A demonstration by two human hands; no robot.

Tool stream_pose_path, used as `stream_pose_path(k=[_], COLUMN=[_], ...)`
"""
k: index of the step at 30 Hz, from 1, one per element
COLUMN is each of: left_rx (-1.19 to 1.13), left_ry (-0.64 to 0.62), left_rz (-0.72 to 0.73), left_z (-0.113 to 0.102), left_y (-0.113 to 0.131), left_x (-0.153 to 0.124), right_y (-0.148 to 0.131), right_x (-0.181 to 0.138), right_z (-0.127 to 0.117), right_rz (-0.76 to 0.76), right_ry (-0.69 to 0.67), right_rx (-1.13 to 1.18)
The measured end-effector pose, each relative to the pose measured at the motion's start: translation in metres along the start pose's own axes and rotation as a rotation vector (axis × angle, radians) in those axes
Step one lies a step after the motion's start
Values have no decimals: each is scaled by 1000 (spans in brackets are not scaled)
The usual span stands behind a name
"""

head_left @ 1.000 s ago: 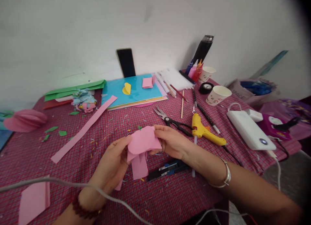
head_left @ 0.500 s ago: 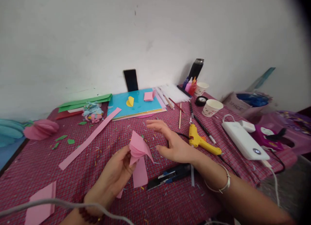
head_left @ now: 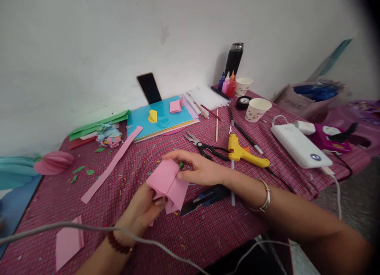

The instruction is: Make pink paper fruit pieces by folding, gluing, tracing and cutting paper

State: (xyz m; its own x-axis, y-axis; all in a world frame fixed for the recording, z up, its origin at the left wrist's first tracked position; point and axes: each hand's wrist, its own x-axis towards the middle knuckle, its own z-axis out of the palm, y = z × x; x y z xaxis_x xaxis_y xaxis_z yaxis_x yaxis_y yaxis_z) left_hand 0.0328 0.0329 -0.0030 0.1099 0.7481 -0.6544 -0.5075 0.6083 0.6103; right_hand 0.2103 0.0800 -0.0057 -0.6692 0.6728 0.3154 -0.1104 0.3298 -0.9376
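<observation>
A stack of folded pink paper (head_left: 162,177), its layers fanning out at the lower edge, is held up over the table. My left hand (head_left: 136,205) grips it from below and the left, with the thumb at the lower layers. From the right, my right hand (head_left: 204,168) has its thumb on the paper's face and its fingers along the upper edge. Beneath the right wrist lies a dark utility knife (head_left: 204,199). Black-handled scissors (head_left: 204,146) and a yellow glue gun (head_left: 247,155) with a clear glue stick lie just beyond that arm.
Pink paper strip (head_left: 113,164) and cut pink sheets (head_left: 69,243) lie left. Blue folder (head_left: 163,122), paper cups (head_left: 257,110) and a white power bank (head_left: 301,146) stand or lie farther off. A white cable (head_left: 97,228) crosses in front of my left wrist.
My right hand has moved left and closed on the pink paper, which is turned to show a broad flat face. The view has shifted, and the scissors now show beyond my right hand.
</observation>
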Motion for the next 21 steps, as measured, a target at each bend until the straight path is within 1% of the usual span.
stream_pose_path(k=[5,7,10,14,16,21], left_rx=[-29,-34,-63,-92,-76,82], left_ry=[-113,-129,-98,-1,5,-134], left_rz=[10,1,-21,-31,5,158], left_z=[-5,-5,-2,6,9,9], left_y=[-4,-4,0,7,8,8], left_x=[5,5,2,-5,-8,-12], right_y=[4,6,8,10,10,9], right_x=[0,0,1,1,1,0], right_z=[2,4,8,11,12,11], right_rz=[46,86,148,198,208,272], right_ry=[34,63,115,189,232,304], right_rx=[68,106,176,228,240,284])
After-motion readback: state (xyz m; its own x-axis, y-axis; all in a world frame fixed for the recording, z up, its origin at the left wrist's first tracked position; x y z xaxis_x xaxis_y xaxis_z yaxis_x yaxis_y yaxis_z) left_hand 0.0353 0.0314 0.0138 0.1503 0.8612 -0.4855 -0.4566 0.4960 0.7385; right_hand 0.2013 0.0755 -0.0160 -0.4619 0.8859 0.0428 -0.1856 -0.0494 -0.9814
